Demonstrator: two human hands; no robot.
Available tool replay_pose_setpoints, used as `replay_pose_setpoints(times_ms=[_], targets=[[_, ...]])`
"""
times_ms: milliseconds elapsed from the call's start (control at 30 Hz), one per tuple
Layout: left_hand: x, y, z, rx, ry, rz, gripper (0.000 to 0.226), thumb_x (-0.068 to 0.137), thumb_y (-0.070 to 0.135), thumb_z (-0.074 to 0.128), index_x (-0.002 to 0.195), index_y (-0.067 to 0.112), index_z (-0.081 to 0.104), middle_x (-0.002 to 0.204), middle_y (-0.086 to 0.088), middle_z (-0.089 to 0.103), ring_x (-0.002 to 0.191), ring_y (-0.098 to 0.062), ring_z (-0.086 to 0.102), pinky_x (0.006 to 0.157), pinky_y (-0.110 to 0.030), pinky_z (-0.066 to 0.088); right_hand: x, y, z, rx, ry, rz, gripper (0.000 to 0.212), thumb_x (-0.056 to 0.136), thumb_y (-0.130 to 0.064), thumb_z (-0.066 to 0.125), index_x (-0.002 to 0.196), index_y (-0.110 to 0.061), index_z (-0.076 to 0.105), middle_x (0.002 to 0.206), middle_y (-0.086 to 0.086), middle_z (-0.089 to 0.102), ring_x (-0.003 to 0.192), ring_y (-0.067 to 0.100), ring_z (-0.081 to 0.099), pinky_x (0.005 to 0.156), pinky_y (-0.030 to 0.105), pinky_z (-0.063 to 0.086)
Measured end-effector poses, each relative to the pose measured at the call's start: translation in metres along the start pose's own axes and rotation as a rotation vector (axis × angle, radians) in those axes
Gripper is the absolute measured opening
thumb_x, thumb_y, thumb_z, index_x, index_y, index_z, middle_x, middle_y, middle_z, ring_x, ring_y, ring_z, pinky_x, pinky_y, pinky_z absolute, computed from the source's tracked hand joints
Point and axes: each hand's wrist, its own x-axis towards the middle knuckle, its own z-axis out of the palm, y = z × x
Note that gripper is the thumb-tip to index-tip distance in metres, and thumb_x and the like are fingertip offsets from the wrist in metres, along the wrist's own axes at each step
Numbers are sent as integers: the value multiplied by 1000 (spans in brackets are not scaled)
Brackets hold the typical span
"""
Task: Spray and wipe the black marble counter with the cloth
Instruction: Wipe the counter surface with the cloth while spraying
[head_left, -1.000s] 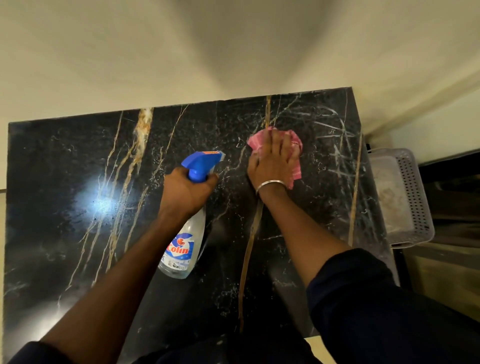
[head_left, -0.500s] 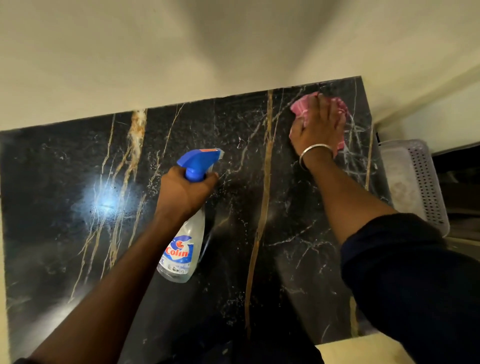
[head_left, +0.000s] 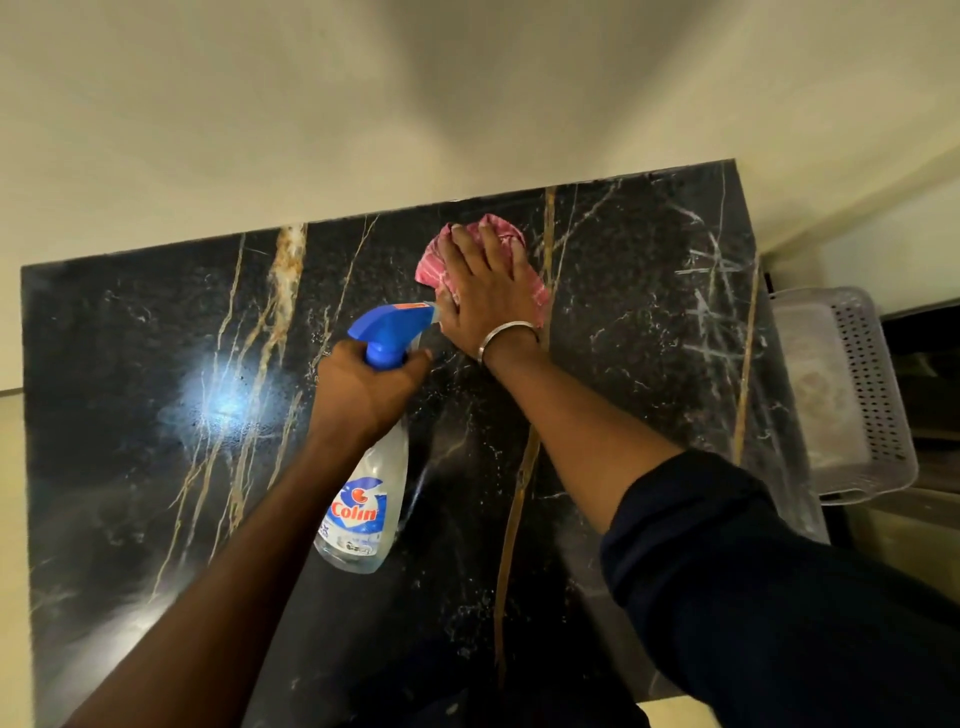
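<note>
The black marble counter (head_left: 649, 332) with gold and white veins fills the middle of the view. My right hand (head_left: 485, 296) lies flat, palm down, on a pink cloth (head_left: 434, 262) near the counter's far edge, pressing it onto the marble. A metal bangle sits on that wrist. My left hand (head_left: 363, 392) grips the neck of a clear spray bottle (head_left: 366, 499) with a blue trigger head (head_left: 387, 330) and a Colin label. The bottle is held above the counter, its nozzle pointing right, close to my right hand.
A cream wall (head_left: 363, 104) runs along the counter's far edge. Off the right end stands a pale perforated plastic basket (head_left: 857, 395). A bright light reflection (head_left: 218, 405) shines on the counter's left part.
My right hand slid the pink cloth from the far right corner leftward along the back edge, ending near the spray nozzle. My left hand kept the bottle roughly in place.
</note>
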Motion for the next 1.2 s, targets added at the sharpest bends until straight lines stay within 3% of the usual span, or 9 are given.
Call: replay_pose_setpoints(times_ms=[100,300,467,567,767,900,967,1200], targets=[[-1,1,-2,3,-11,-2,17,83,24,72,85,14,58,64,3,56,47,0,54,43,-6,38,-2,44,-4,8,50,38,69,91,-46,35,155,-22,26,161,2,26,150,28,17,120,54,12],[-4,4,-1,6,-2,-22,19,84,25,71,91,12,59,68,3,57,54,-6,55,45,-7,37,-9,155,-19,59,162,398,66,90,-40,35,154,-22,27,161,6,26,150,33,15,120,56,11],[-13,6,-10,-32,31,24,15,83,21,71,83,14,58,64,2,56,49,0,55,44,-5,39,-6,149,-22,108,157,655,69,91,-40,31,156,-18,22,163,7,19,151,33,10,120,57,6],[-21,5,-14,-26,67,24,15,83,21,72,89,15,59,65,3,57,52,-5,54,44,-5,39,-14,101,-16,139,158,579,68,92,-40,31,156,-18,21,163,8,20,151,35,10,120,59,4],[-40,1,-17,-6,102,4,16,79,23,73,82,12,61,68,-8,62,57,-17,56,55,-23,46,-44,-27,7,92,12,103,69,90,-42,37,154,-18,27,161,6,28,149,35,16,117,61,15],[-52,0,-20,-16,97,14,16,80,22,72,86,12,61,67,-5,59,56,-13,54,53,-20,43,-60,-25,8,27,-20,-68,65,93,-42,37,154,-18,29,160,5,30,149,32,20,117,57,17],[-57,-1,-23,-22,78,26,17,81,23,72,86,11,61,67,-5,59,56,-13,54,53,-20,43,-69,0,4,46,16,-38,64,93,-42,38,153,-20,31,158,4,32,148,29,21,118,56,18],[-77,-6,-29,-13,43,36,17,82,23,72,87,11,61,69,-4,61,58,-11,56,51,-16,43,-124,110,3,90,146,336,58,96,-36,39,152,-23,30,158,5,32,148,32,20,119,57,16]])
